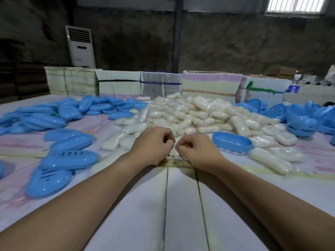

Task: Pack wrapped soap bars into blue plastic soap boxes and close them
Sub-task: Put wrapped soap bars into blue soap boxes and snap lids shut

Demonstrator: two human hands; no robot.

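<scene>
Two hands meet at the middle of the worktop (181, 205), knuckles nearly touching. The left hand (152, 145) and the right hand (197, 151) both have their fingers curled in, thumbs toward each other; whether they pinch anything small between them I cannot tell, since the fingertips are turned away and blurred. Both rest at the near foot of the soap pile (190, 113), which heaps up at 12 o'clock from the hands, each bar white in clear wrap. A few loose bars (112, 142) lie at 9 o'clock, just beside the left hand.

One open box half (232, 142), blue, sits at 2 o'clock from the right hand, hollow side up, against the pile's edge. Closed boxes (70, 158) with slotted lids lie in a loose row at 8 to 9 o'clock, and more blue boxes (45, 116) spread at 10 o'clock. Stacked blue halves (301, 122) crowd the far right at 2 o'clock.

Behind the pile, bundled stacks (210, 84) tied with cord line the worktop's far edge. A water bottle (292, 87) stands at their right end. A white floor-standing air conditioner (80, 46) stands against the dark wall at 11 o'clock.
</scene>
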